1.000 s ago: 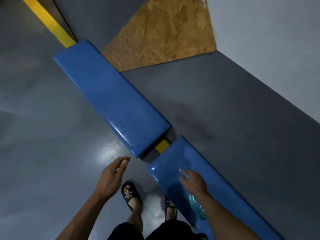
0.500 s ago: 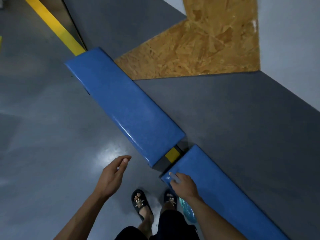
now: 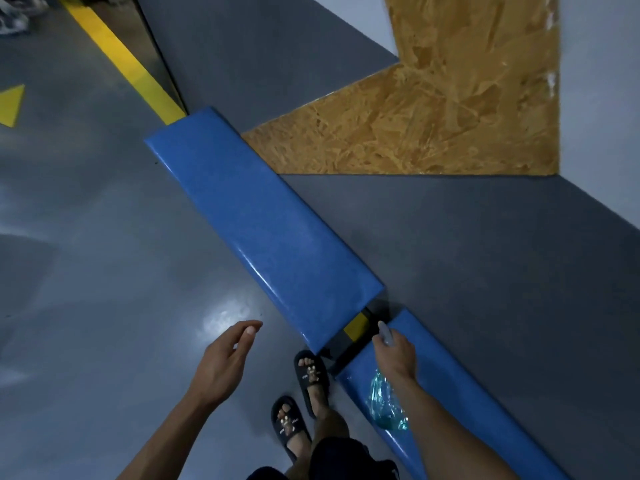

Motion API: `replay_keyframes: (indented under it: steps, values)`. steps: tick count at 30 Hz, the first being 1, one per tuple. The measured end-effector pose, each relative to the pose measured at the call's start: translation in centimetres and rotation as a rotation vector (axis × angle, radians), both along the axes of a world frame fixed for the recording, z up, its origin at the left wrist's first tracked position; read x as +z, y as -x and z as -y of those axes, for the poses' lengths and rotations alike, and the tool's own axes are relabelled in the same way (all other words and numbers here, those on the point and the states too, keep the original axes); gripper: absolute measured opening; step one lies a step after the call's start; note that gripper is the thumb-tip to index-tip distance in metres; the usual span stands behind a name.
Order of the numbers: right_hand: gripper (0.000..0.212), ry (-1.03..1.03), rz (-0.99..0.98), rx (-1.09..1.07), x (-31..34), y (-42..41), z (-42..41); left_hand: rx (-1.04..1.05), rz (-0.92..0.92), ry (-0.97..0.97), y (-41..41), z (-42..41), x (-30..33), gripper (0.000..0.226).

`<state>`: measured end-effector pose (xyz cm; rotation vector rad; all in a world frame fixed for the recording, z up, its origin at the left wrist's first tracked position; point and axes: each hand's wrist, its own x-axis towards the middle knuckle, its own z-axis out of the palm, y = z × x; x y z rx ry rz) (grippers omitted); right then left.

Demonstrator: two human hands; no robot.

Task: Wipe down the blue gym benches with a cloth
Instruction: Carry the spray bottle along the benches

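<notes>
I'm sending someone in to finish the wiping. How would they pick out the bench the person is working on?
Find the chipboard panel on the grey wall. Two blue benches run end to end below it. It is the near bench, past the yellow-marked gap, with the right hand resting on its end; the far bench is untouched.

Two blue padded benches stand end to end along the foot of the grey wall, running diagonally from upper left to lower right. The far bench [image 3: 266, 230] is long, glossy and bare on top, its rounded front edge catching the light. A narrow gap parts it from the near bench [image 3: 460, 386]. The near bench shows only its end and part of its length, the rest running out of view at the lower right. A crumpled, clear teal-tinted thing [image 3: 384, 403], perhaps the cloth, hangs against its front edge; I cannot tell its material.
</notes>
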<state>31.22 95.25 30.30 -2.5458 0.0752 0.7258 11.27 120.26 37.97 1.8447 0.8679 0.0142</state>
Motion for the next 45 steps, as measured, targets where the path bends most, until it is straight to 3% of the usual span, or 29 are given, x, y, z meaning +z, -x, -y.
replay_keyframes:
  steps: [7,17,20,29,34,45]
  values:
    - [0.039,0.074,-0.036,0.033,-0.6,-4.9,0.1,0.022,-0.014,-0.007,-3.4,-1.2,0.7,0.030]
    - [0.019,0.019,-0.191,0.428,-1.7,-1.4,-4.6,0.045,-0.032,-0.026,-7.3,-3.7,1.0,0.034]
    - [0.031,0.053,-0.161,0.423,-1.9,-1.2,-6.5,0.057,-0.035,-0.017,-7.8,-4.9,1.1,0.033]
    - [0.021,0.003,-0.044,0.073,-2.3,-7.7,-11.6,0.019,-0.042,0.012,-8.7,-11.4,0.4,0.031]
    - [0.045,0.093,-0.059,-0.032,-2.2,-10.5,-14.2,-0.034,-0.027,0.037,-8.8,-17.1,0.2,0.030]
    - [0.025,0.162,-0.095,0.257,-1.3,-0.5,-26.7,-0.125,0.013,0.093,-8.9,-29.4,0.2,0.030]
